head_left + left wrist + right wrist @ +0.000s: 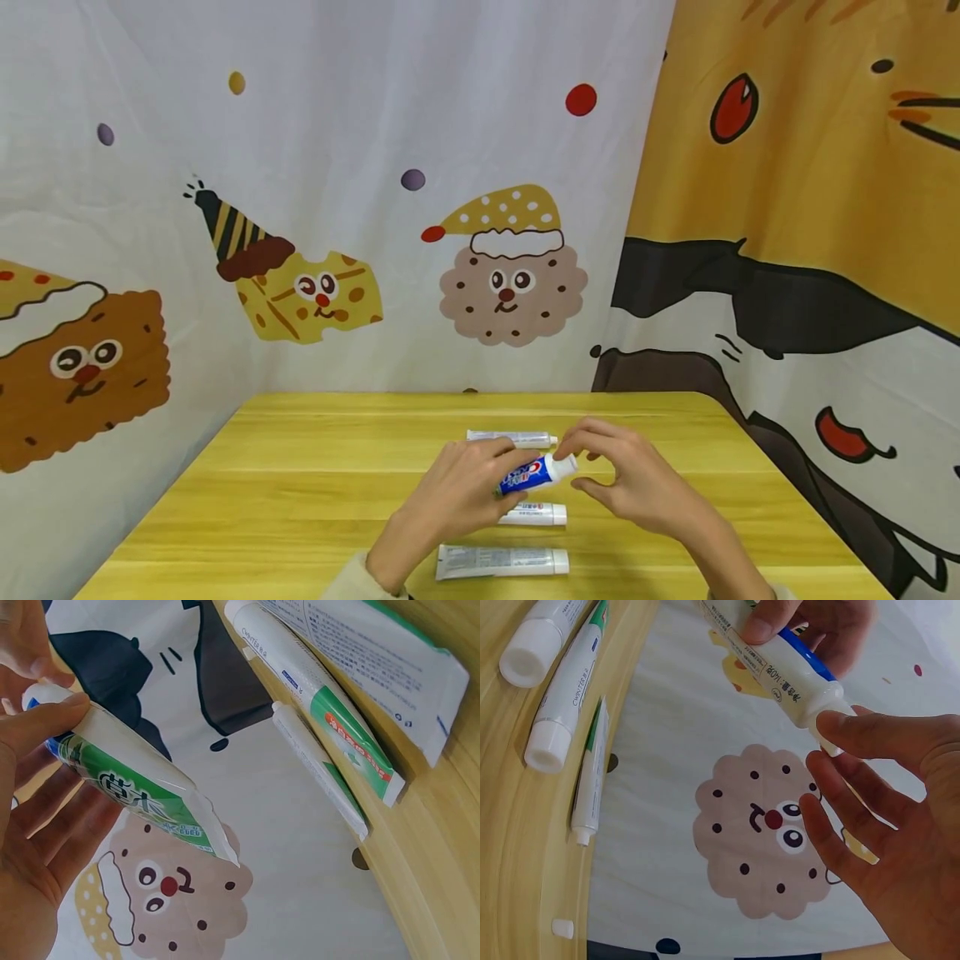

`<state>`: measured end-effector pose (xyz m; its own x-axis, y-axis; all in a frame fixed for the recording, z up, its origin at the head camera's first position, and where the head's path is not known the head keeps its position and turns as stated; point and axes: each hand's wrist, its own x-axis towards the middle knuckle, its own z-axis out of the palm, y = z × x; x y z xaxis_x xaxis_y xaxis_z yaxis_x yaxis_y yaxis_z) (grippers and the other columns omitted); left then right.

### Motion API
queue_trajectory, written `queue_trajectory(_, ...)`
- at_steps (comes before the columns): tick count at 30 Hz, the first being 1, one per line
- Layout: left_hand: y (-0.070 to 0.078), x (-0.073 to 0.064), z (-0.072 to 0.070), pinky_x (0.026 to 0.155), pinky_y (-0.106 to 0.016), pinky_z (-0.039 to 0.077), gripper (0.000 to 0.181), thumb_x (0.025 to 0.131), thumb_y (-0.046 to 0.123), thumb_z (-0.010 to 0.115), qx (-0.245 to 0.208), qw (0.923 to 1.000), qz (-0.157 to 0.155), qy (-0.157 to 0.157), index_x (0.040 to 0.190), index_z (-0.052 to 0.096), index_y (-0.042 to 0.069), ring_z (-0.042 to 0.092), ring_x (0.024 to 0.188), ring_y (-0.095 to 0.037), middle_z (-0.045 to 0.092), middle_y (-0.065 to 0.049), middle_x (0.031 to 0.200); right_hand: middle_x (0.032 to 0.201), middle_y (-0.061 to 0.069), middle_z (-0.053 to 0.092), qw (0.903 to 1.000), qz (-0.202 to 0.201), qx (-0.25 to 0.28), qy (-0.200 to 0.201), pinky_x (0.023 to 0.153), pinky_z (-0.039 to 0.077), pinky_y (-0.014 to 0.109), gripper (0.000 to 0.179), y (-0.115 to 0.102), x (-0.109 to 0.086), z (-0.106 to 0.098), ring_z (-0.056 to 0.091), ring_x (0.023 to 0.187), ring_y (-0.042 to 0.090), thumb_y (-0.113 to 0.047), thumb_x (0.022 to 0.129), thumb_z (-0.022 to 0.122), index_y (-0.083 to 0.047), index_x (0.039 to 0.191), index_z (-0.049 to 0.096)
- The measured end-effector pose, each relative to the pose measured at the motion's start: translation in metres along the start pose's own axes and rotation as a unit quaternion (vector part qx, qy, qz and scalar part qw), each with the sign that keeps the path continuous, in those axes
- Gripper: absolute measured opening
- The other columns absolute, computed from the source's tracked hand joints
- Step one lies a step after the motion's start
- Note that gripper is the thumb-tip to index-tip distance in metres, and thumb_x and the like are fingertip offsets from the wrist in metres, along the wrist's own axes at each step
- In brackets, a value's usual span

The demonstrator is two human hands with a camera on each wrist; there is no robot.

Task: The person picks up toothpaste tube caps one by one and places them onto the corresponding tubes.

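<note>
My left hand (467,483) holds a blue, green and white toothpaste tube (525,475) above the table, its thumb and fingers around the body near the shoulder. The white cap (562,467) points right, toward my right hand (633,475). Fingertips of the right hand are right at this cap, the index finger along its upper side and the thumb a little below. In the right wrist view the thumb (855,731) overlaps the cap and the other fingers are spread. The tube's green printed side (131,791) and flat crimped end show in the left wrist view.
On the wooden table (300,475) lie a thin white tube (513,438) at the back, a white tube (536,514) partly behind the left hand, and a larger one (502,562) in front. A small white cap (562,928) lies near the thin tube's nozzle. A cartoon-printed curtain (337,125) hangs behind.
</note>
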<state>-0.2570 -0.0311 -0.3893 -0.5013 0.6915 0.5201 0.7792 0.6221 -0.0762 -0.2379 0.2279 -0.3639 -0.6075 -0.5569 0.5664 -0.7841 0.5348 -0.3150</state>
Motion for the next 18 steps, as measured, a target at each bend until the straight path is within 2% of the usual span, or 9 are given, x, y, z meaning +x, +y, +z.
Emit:
queue_trajectory(6, 0.0002, -0.0002, -0.0008, 0.064, -0.017, 0.053, 0.046, 0.087, 0.039, 0.083, -0.005, 1.0, 0.0, 0.005, 0.13, 0.071, 0.03, 0.068, 0.08, -0.004, 0.075, 0.008, 0.108, 0.103, -0.014, 0.073, 0.9997, 0.022, -0.007, -0.003, 0.071, 0.057, 0.024, 0.044, 0.0006, -0.0004, -0.0004, 0.065, 0.084, 0.001, 0.001, 0.076, 0.087, -0.027, 0.107, 0.072)
queue_trajectory(11, 0.0003, -0.0007, -0.0014, 0.062, -0.016, 0.052, 0.046, 0.087, 0.039, 0.083, -0.006, 1.0, 0.0, 0.007, 0.13, 0.07, 0.03, 0.067, 0.079, -0.003, 0.075, 0.008, 0.106, 0.085, -0.02, 0.07, 0.9978, 0.062, -0.004, -0.023, 0.066, 0.055, 0.022, 0.013, -0.0005, 0.0, -0.0005, 0.06, 0.073, -0.005, -0.022, 0.09, 0.081, -0.027, 0.099, 0.073)
queue_trajectory(13, 0.0002, -0.0008, -0.0017, 0.061, -0.015, 0.05, 0.046, 0.087, 0.039, 0.083, -0.007, 0.9999, 0.002, 0.008, 0.13, 0.07, 0.03, 0.067, 0.078, -0.003, 0.075, 0.008, 0.106, 0.078, -0.022, 0.066, 0.9966, 0.076, -0.004, -0.031, 0.064, 0.054, 0.021, 0.006, -0.0012, -0.0001, -0.0006, 0.058, 0.069, -0.006, -0.031, 0.094, 0.076, -0.027, 0.094, 0.072)
queue_trajectory(18, -0.0001, -0.0001, -0.0026, 0.059, -0.013, 0.049, 0.045, 0.088, 0.039, 0.082, -0.005, 0.9998, 0.009, 0.017, 0.13, 0.07, 0.029, 0.068, 0.077, -0.003, 0.075, 0.008, 0.105, 0.063, -0.022, 0.057, 0.9927, 0.113, -0.019, -0.037, 0.055, 0.046, 0.019, 0.028, -0.0027, -0.0006, -0.0007, 0.05, 0.056, -0.005, -0.037, 0.104, 0.062, -0.032, 0.076, 0.065)
